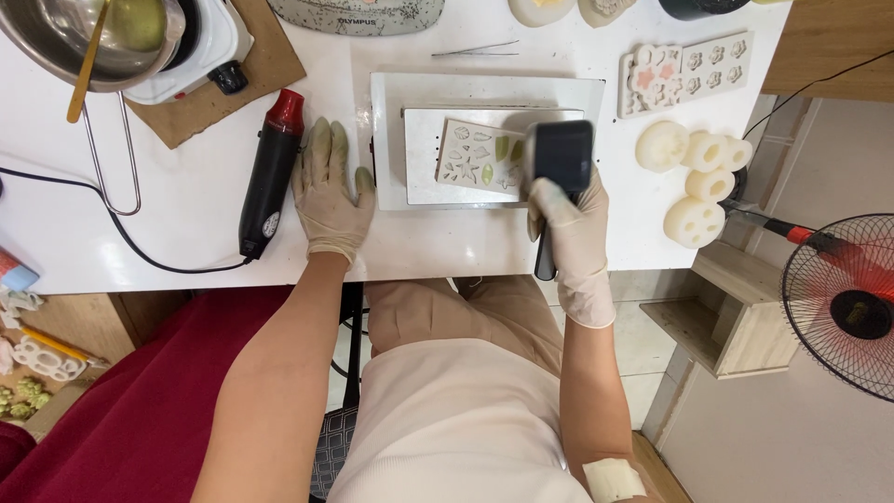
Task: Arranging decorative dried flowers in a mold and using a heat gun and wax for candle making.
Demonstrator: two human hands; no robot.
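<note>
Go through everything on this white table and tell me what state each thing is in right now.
Left gloved hand: flat on the table, empty.
Right gloved hand: gripping the black tool over the mould.
Grey silicone mould: some leaf cavities filled green.
Black-and-red heat gun: lying unheld.
Steel pot: holds green liquid.

The black pouring pot [559,154] is motion-blurred and covers the right end of the leaf mould [477,158], so the cavities there cannot be made out. The right hand [573,237] hides most of the pot's handle. At the tabletop's [186,196] far left corner, the steel bowl [84,42] is cut by the frame's edge. At the far edge, the grey case [358,17] and the pale moulds [568,9] are also cropped.
</note>
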